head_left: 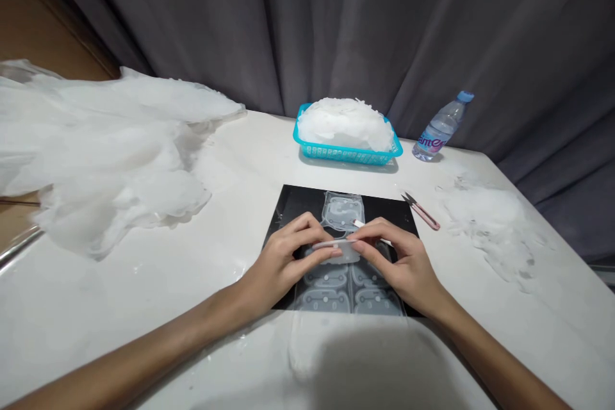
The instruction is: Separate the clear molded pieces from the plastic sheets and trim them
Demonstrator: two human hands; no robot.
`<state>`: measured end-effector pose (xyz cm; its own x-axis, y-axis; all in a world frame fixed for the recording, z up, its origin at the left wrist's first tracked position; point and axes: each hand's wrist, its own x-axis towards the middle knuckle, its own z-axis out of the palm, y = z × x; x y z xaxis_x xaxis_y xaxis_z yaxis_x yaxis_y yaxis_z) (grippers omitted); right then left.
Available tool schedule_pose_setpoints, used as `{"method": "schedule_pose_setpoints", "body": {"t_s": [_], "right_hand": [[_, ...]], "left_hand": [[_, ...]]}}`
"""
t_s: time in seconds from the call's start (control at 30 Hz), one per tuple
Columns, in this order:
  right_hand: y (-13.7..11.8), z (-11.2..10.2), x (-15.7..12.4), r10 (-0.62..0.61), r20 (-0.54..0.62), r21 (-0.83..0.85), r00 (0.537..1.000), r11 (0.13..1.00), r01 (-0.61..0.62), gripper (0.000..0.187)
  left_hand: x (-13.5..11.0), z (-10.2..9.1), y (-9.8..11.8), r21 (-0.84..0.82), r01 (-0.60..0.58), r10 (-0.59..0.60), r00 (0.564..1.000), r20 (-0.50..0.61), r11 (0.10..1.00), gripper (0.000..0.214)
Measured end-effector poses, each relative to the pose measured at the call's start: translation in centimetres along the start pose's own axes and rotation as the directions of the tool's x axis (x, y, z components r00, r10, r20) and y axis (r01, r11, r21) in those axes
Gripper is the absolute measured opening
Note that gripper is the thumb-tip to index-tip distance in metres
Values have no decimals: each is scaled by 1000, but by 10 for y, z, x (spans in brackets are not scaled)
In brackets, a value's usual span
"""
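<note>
Over a black board point(294, 202), both of my hands pinch a small, translucent white moulded piece point(346, 252). My left hand point(288, 253) has thumb and fingers closed on its left edge; my right hand point(406, 259) grips the right edge. A thin white stick point(358, 223) with a dark reddish tip pokes out by the right fingers; its kind is unclear. Beneath the hands lies a clear sheet of moulded rounded shapes point(327, 300), running past the board's near edge. Behind them, a similar clear moulded piece point(343, 211) rests flat on the board.
A blue basket point(348, 155) heaped with white pieces stands at the back. To its right are a water bottle point(439, 131) and pink thread snips point(423, 213). Translucent scraps point(500, 224) lie at right; a large pile of white film-like sheets point(115, 147) covers the left.
</note>
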<state>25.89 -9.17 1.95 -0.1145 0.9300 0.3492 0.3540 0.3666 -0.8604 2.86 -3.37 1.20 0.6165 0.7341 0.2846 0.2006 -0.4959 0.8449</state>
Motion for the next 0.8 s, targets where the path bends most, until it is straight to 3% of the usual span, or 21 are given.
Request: {"method": "schedule_pose_setpoints", "body": {"t_s": [0.13, 0.4, 0.8], "right_hand": [[-1, 1, 0, -42, -6, -11, 999, 999, 42, 8], [-4, 3, 0, 65, 1, 52, 998, 997, -65, 7], [-4, 6, -3, 63, 0, 76, 998, 995, -63, 9]], "left_hand": [[1, 0, -3, 14, -20, 20, 1000, -10, 1000, 10], [1, -1, -4, -38, -105, 105, 994, -7, 994, 14], [-1, -1, -4, -38, -153, 153, 988, -13, 987, 15]]}}
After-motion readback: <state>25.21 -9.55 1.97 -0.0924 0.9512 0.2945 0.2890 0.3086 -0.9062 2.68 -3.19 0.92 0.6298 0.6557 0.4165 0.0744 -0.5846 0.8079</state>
